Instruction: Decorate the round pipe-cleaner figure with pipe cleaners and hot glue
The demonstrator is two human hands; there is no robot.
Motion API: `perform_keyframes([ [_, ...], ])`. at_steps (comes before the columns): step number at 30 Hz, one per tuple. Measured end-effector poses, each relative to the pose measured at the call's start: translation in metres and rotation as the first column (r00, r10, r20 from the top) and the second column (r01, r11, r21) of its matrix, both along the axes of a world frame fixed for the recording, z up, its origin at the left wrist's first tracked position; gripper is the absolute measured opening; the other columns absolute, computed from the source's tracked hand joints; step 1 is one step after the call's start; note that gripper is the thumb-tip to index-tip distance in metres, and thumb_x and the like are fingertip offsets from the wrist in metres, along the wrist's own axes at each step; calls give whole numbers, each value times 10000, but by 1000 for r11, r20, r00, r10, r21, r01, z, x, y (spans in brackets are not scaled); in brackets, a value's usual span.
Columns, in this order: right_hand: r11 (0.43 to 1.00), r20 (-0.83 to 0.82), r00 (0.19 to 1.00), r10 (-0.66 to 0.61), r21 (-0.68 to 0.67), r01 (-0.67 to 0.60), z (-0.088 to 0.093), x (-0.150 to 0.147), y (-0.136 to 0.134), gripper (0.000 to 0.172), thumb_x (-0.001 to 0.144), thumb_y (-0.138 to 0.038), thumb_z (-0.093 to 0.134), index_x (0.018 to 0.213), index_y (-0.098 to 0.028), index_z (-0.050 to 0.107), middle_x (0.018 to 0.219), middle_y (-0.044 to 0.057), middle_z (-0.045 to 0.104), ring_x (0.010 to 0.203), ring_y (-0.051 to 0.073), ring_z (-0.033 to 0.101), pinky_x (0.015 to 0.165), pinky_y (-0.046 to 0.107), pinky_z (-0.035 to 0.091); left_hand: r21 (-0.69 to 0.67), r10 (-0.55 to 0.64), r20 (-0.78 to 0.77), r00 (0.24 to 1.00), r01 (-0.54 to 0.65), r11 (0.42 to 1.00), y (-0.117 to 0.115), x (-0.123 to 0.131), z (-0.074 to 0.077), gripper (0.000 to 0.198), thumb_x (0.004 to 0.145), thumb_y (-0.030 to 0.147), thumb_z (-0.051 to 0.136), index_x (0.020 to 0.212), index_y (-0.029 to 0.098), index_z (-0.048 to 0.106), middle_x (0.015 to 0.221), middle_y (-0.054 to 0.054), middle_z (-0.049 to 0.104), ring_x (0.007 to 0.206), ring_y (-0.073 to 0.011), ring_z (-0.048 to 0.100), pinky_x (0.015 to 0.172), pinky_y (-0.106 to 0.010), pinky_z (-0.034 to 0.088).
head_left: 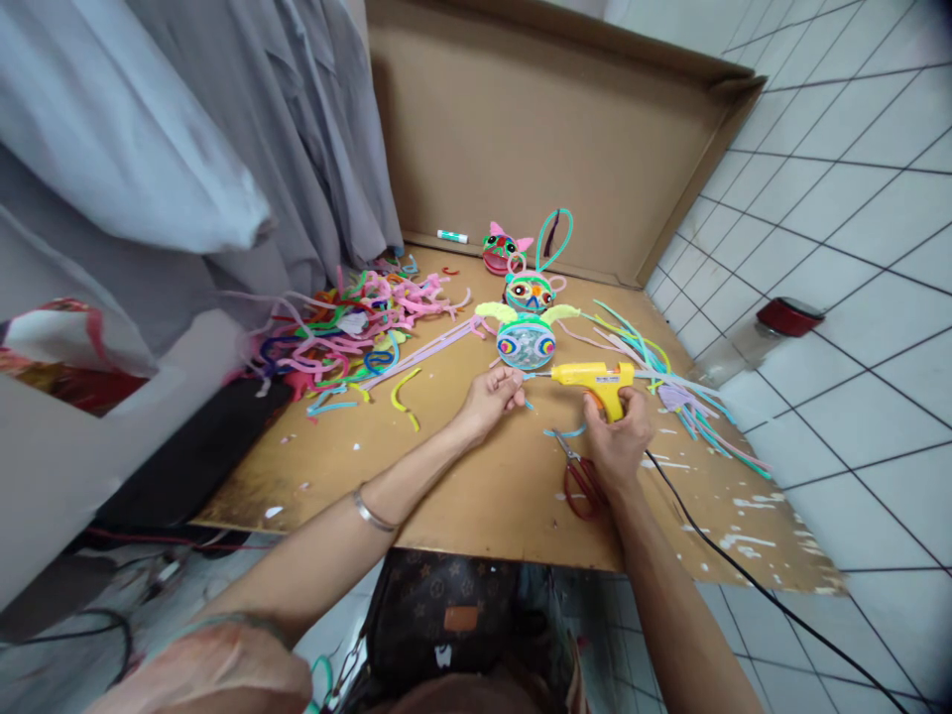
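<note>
My right hand (619,434) is wrapped round the handle of a yellow hot glue gun (593,377), its nozzle pointing left. Right in front of that nozzle, my left hand (494,399) pinches a short piece of blue pipe cleaner (530,377). Just beyond my left fingers sits a round craft figure (527,342) with big ringed eyes and pale yellow-green side pieces. Below the glue gun lie red-handled scissors (580,481) and a loose blue pipe cleaner piece (569,432).
Two more craft heads, one owl-like (530,292) and one pink-eared (503,248), stand behind. A heap of pipe cleaners (357,327) covers the left; a bundle (688,397) lies right. A black cord (714,545) trails off the table. A clear jar (744,347) stands by the tiles.
</note>
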State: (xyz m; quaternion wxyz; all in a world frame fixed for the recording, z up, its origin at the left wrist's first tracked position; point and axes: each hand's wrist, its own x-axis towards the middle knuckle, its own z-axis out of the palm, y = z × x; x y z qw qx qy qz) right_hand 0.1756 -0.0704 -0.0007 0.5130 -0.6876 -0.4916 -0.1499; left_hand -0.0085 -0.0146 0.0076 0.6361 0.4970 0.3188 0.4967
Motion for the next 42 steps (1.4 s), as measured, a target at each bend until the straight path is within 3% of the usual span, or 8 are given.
perform_keyframes([
  [14,1000,1,1000,1,13,-1,0,1,0,402,735,-512,597,947,-173,562,850,96,673,724,229,624,676,335,477,10,-13,12,1000,13,1000,0,0,-1,501,647,619,727,763,158,567,539,42,550,460,-56,363,477,-210,243],
  [42,1000,-2,1000,22,17,-22,1,-1,-1,397,746,-524,591,939,-179,555,841,86,653,720,217,600,686,334,472,-5,9,-13,1000,-9,1000,0,0,1,437,689,564,726,742,161,566,527,39,546,451,-57,368,468,-202,257],
])
